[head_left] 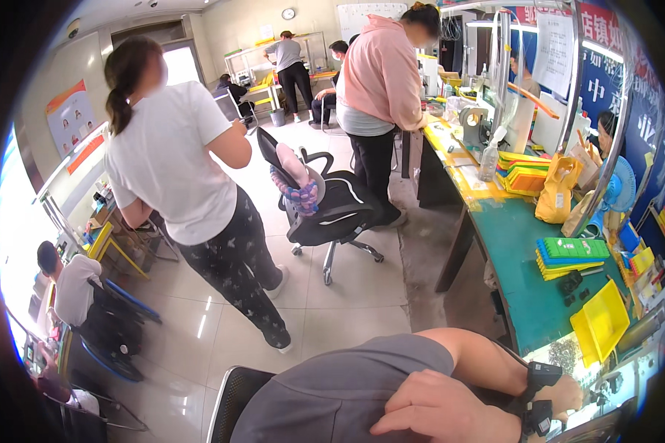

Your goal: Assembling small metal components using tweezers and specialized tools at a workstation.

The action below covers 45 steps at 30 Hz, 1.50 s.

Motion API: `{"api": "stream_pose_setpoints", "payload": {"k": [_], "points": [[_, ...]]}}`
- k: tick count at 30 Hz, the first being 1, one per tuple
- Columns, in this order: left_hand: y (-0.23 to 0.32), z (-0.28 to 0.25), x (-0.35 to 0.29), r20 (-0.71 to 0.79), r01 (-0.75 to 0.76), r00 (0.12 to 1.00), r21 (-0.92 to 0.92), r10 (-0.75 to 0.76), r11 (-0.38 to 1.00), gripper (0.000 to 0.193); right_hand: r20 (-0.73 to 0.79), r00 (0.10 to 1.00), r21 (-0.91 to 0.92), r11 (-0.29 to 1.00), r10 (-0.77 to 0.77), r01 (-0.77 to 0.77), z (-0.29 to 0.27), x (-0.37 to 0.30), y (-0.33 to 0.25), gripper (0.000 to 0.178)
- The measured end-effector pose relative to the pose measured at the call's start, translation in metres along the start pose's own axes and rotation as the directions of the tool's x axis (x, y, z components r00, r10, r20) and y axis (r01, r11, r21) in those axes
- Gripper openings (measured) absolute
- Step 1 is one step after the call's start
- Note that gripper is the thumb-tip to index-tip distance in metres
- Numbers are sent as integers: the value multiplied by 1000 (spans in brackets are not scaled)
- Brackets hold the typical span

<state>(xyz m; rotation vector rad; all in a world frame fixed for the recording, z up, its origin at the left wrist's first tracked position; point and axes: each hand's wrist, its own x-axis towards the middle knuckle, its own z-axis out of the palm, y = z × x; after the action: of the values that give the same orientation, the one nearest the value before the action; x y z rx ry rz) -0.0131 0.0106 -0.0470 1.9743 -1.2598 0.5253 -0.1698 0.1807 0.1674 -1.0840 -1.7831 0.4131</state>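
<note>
My left arm, in a dark grey sleeve (pixel 347 376), reaches across the bottom of the view to the right. On its wrist is a black strapped device (pixel 543 374). Beyond it my left hand (pixel 565 395) lies low over the bright, cluttered end of the bench, its fingers mostly hidden. My right hand (pixel 443 410) rests on the grey sleeve, fingers bent and slightly apart, holding nothing visible. A second black wrist device (pixel 541 419) sits behind it. Nearest my left hand on the bench is a yellow tray (pixel 600 323), tilted.
The green bench (pixel 506 229) carries stacked coloured trays (pixel 569 255), a yellow bag (pixel 558 190) and a clear bottle (pixel 489 159). A blue fan (pixel 619 184) stands behind. A black swivel chair (pixel 332 203) and two standing people (pixel 177 155) occupy the aisle; others sit farther off.
</note>
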Motion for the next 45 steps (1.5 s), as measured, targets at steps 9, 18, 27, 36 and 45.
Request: {"api": "stream_pose_setpoints", "payload": {"k": [9,18,27,36,45], "points": [[12,15,-5,-149,-74,986,48,80,996,32,52,998,-58,998,23,-20,29,17,-13,29],[40,-41,-15,-72,-195,981,-450,182,872,24,55,998,-50,998,36,-33,27,17,3,31],[45,-55,-36,45,-169,957,-717,288,676,22,26,996,-121,989,89,-86,25,10,5,33],[38,-52,-50,77,-141,948,-769,309,623,20,17,991,-146,981,134,-130,23,5,5,34],[32,-51,-54,99,-125,935,-808,341,576,18,-17,986,-148,975,167,-168,24,2,6,32]]}}
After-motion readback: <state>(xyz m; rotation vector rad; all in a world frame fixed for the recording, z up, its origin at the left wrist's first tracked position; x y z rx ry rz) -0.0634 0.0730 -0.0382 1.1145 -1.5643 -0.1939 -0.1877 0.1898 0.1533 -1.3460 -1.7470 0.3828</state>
